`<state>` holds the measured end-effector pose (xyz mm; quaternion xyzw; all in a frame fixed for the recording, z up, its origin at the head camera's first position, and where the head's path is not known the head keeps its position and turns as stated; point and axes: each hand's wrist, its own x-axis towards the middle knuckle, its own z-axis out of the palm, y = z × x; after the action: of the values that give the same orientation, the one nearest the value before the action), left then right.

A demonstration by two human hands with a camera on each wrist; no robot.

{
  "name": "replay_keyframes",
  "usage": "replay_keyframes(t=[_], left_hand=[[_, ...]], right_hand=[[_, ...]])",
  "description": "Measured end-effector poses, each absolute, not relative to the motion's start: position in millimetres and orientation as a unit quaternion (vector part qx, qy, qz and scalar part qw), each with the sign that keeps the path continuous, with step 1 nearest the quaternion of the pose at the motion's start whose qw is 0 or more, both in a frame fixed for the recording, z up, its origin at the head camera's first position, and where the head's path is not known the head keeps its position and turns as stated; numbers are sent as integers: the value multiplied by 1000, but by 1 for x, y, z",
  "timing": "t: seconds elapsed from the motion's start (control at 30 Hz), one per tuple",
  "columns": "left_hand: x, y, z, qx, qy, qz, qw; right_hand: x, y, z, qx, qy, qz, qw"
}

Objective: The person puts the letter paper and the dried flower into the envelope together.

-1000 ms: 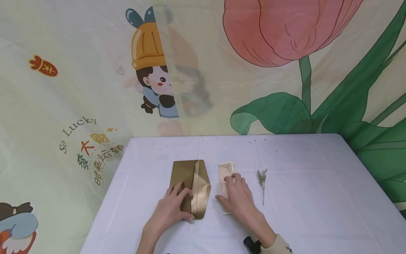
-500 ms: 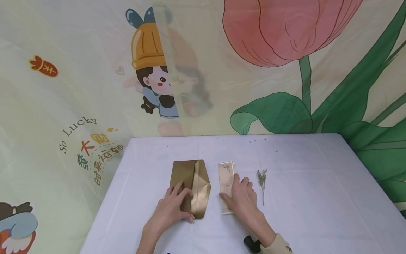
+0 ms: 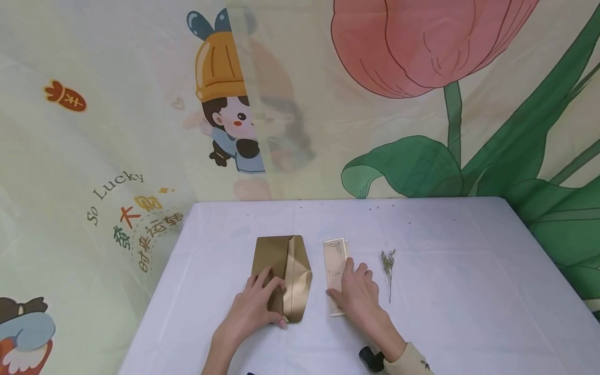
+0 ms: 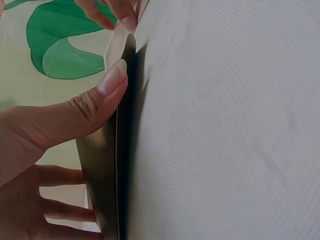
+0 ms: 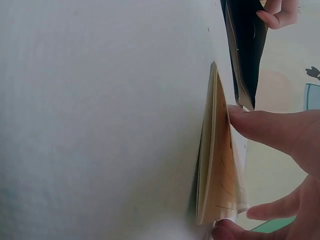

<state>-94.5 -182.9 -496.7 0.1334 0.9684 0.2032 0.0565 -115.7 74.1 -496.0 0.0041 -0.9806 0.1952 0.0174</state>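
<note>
Tabletop [image 3: 469, 291]: white cloth w/ faint creases, a few dark specks [image 3: 370, 209] nr far edge.
Backdrop [image 3: 94, 140]: pale printed cloth behind tabletop & at L; overlapping seam cuts off a cartoon figure [image 3: 220, 67] in orange hat.
Prints: big pink tulip [image 3: 431, 47] up R w/ green leaves [image 3: 408, 166]; "So Lucky" lettering [image 3: 117, 186] & coloured characters at L.
Envelope [image 3: 297, 291]: gold/olive, on tabletop L of centre, lighter flap on its R side.
Card [image 3: 334, 260]: cream, narrow, on tabletop R of envelope, apart from it.
Sprig [image 3: 388, 260]: small dried flowers, thin stem, R of card, not touching.
L grip [image 3: 258, 302]: fingers loosely spread on envelope, thumb at near edge; not clenched.
R grip [image 3: 358, 289]: thumb & fingers relaxed across card, touching it; not curled tight.
Sleeve [image 3: 410, 359]: beige, R arm; black item [image 3: 372, 359] beside it, can't tell what.
L wrist view: envelope edge-on, thumb tip along edge, dark shadow [image 4: 137, 90] on cloth; head view shows only its top.
R wrist view: card's stacked layers [image 5: 207, 150], slightly parted at one end; from above it looks nearly flat.
</note>
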Motion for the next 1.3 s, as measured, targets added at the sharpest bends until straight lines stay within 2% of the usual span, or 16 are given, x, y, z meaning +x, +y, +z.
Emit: replay_keyframes(t=[0.2,0.53,0.8,1.3], left_hand=[[-95,-182,-497,135,969,202,56],[-94,-182,-496,132,967,211,61],[-93,-182,-495,134,966,213,58],[-91,-184,-497,143,961,227,62]], right_hand=[[-118,75,-495,-6,-975,220,-4],[-119,79,-498,-16,-962,274,-8],[-120,88,-495,-30,-933,352,-63],[-120,98,-496,-34,-868,485,-102]])
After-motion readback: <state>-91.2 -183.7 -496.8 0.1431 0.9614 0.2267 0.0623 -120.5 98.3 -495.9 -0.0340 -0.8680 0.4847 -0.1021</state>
